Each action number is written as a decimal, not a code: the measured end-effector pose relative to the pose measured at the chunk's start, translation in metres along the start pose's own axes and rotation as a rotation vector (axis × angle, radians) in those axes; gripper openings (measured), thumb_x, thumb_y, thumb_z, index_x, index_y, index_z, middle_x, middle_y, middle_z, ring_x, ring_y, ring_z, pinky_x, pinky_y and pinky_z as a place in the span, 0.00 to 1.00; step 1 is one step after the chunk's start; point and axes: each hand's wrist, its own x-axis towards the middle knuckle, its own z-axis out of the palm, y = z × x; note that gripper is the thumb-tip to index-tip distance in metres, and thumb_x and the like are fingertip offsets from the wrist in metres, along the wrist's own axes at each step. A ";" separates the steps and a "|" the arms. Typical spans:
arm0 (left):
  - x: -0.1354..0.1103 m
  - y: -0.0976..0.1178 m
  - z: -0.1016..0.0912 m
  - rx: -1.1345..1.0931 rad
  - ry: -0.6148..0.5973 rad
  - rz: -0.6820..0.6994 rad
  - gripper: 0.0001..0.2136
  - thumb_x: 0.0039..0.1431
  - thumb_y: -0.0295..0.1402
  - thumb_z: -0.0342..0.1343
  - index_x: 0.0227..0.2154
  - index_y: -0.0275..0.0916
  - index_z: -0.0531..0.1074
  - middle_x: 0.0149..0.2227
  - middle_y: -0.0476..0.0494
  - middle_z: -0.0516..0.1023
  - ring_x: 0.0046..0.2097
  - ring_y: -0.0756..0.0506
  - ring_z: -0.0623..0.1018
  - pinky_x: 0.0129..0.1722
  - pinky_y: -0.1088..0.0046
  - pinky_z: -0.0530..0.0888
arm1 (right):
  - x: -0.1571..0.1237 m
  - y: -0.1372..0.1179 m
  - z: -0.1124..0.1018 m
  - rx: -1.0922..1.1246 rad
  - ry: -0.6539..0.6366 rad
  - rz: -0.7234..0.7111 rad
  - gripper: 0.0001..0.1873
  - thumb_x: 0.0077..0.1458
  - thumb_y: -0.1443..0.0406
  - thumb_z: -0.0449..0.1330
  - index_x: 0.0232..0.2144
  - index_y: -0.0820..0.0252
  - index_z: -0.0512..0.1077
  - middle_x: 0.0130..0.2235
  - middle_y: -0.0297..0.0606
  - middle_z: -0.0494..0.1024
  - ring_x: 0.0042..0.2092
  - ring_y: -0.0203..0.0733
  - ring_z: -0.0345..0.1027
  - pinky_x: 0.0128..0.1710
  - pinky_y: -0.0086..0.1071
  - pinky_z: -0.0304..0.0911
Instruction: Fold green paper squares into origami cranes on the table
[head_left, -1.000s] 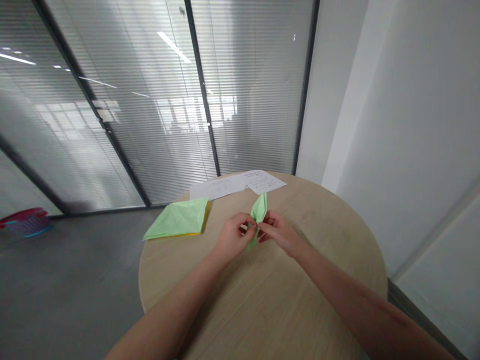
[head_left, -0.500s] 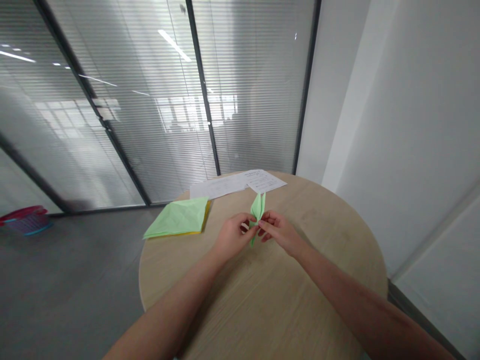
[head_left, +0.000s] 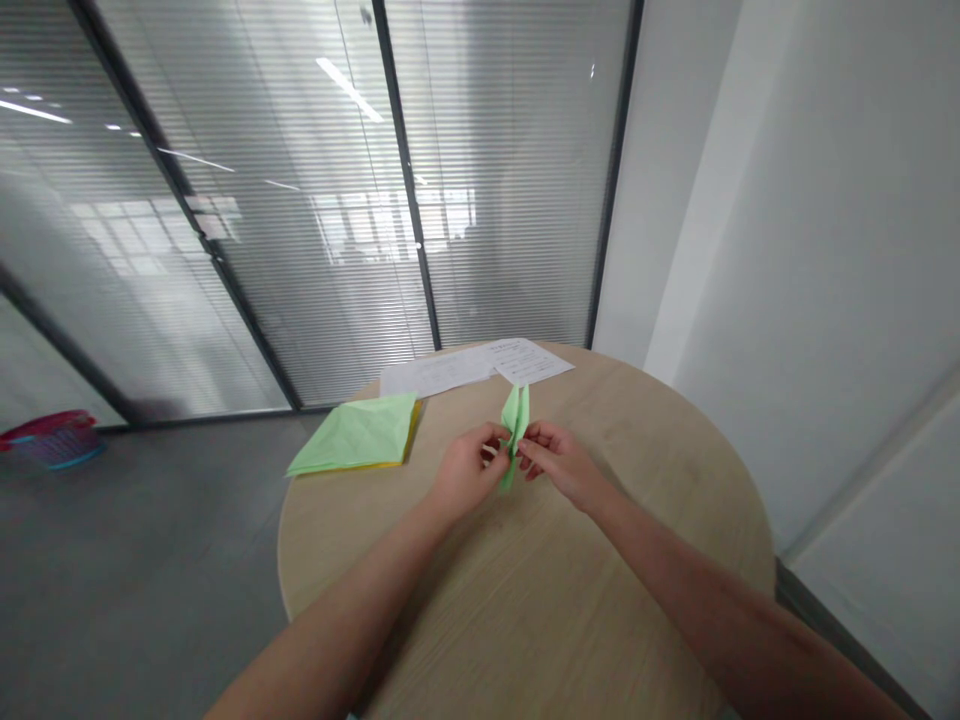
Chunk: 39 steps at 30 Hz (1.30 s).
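Pinched in our left hand (head_left: 463, 472) and right hand (head_left: 562, 464): one folded green paper (head_left: 510, 410) (twin-tipped, we note), above round table (head_left: 525, 600).

Over my remote feed I'm counting one left hand (head_left: 466, 472), one right hand (head_left: 565, 468), one folded green paper (head_left: 509, 412), one desk (head_left: 652, 460), at least two white sheets (head_left: 529, 362), one green-and-yellow paper pile (head_left: 364, 430) and one basket (head_left: 58, 442).

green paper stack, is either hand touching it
No, the left hand and right hand hold the folded green paper, away from the stack.
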 end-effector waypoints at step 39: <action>0.006 -0.006 0.006 -0.563 0.149 -0.218 0.12 0.47 0.36 0.67 0.26 0.37 0.70 0.23 0.53 0.71 0.26 0.52 0.70 0.28 0.76 0.65 | 0.002 0.008 0.010 -0.078 0.149 -0.128 0.20 0.48 0.54 0.67 0.28 0.55 0.60 0.27 0.27 0.65 0.30 0.37 0.62 0.31 0.31 0.58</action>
